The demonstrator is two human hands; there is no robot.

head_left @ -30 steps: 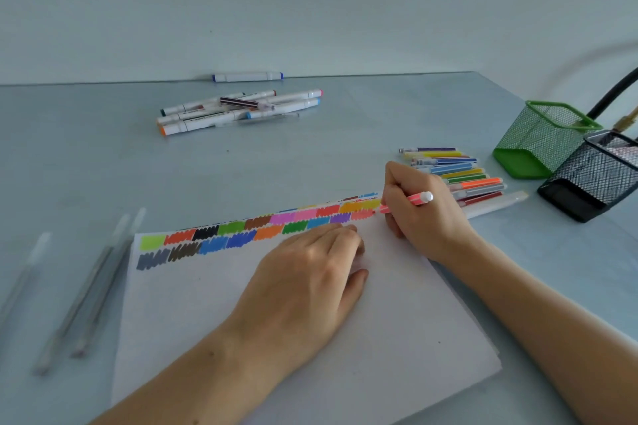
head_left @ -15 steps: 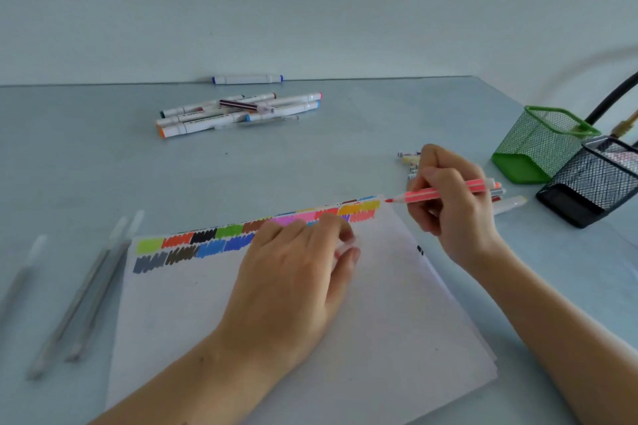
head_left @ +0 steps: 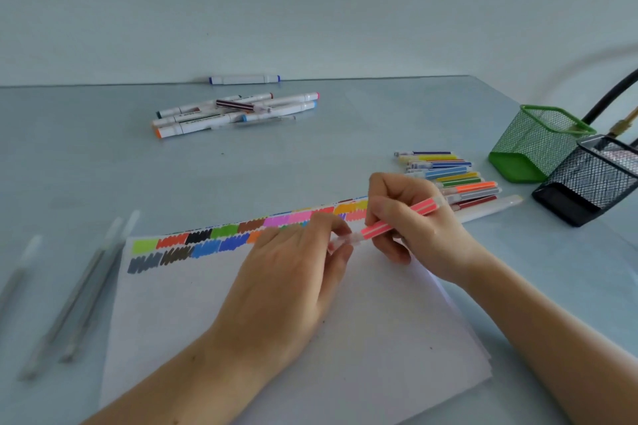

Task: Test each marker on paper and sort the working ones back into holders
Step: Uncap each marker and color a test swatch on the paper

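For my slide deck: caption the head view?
Both hands cap a pink marker over swatch-covered paper.

The left hand (head_left: 293,272) hid part of the colour swatches (head_left: 193,241) on the paper (head_left: 276,355). 3 pens (head_left: 79,290) at the near left were blurred. The black holder (head_left: 590,183) was cut off at the right edge.

Table (head_left: 345,155): paper (head_left: 276,355), markers (head_left: 448,176), holders (head_left: 538,145).
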